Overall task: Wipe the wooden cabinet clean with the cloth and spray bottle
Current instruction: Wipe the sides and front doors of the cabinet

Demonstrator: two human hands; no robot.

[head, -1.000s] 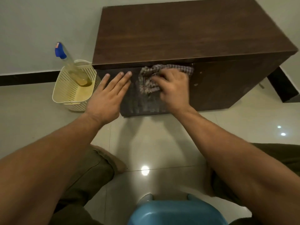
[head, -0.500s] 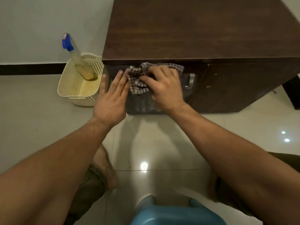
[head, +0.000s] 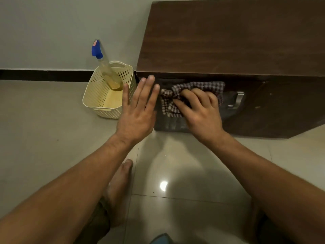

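View from a head camera, looking down at two bare forearms reaching toward a low, dark brown wooden cabinet [head: 228,41] that stands against a pale wall. The right hand [head: 202,113] has its fingers curled over a bunched checked cloth [head: 207,85], gripping it and holding it against the upper part of the cabinet's front. The cloth sits just under the top edge, and part of it hangs below the fingers on the left side. The wood under and around the cloth looks greyish and streaky. A metal handle [head: 238,100] is on the front, just right of the cloth.

The left hand [head: 139,110] is spread flat, fingers straight and close together, pointing up, and it holds nothing. It lies over the cabinet's left front edge, just left of the cloth; whether the palm presses on the wood cannot be told.

The spray bottle [head: 105,67] is in neither hand. It leans inside a cream perforated basket [head: 98,95] on the floor, just left of the cabinet. Its blue trigger head points up toward the wall, and a little yellowish liquid sits at its bottom end.

The floor is glossy pale tile with a bright light reflection. A bare foot [head: 121,182] rests on it below the left forearm, and the edge of something blue [head: 161,239] shows at the bottom of the view
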